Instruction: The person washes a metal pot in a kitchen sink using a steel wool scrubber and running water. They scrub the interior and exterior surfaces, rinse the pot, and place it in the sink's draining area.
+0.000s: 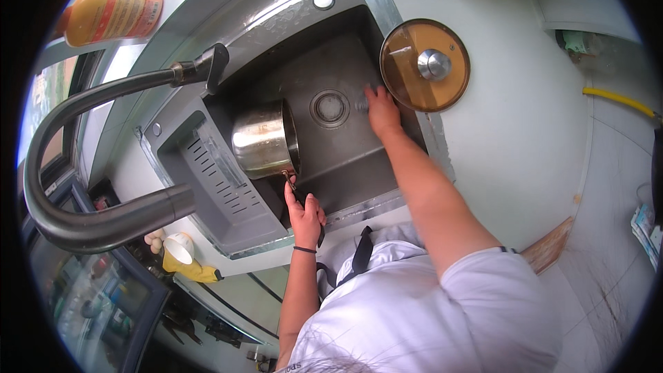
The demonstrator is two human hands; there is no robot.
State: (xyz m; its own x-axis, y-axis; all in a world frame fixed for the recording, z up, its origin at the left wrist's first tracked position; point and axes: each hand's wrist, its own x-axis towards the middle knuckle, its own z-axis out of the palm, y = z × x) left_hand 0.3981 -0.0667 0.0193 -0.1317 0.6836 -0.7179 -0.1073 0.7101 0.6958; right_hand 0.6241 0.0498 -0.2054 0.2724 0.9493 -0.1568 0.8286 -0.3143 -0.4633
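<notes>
My left hand (pixel 305 217) grips the dark handle (pixel 298 191) of a stainless steel saucepan (pixel 261 140). The pan is tipped on its side, with its mouth turned right, over the left part of a dark grey sink basin (pixel 336 62). Inside the basin, my right hand (pixel 383 111) reaches down near the right wall, just right of the round drain (pixel 330 108). At its fingertips is a small grey thing (pixel 361 104), too blurred to name; whether the fingers hold it is unclear. A glass pot lid (pixel 409 67) with a steel knob overlaps the basin's right edge.
A dark gooseneck faucet (pixel 98 223) arches over the left side, above a smaller slotted side basin (pixel 207 181). An orange bottle (pixel 114 14) stands on the windowsill. A white bowl (pixel 178 248), eggs (pixel 154 241) and a yellow cloth-like item (pixel 194 270) sit at lower left.
</notes>
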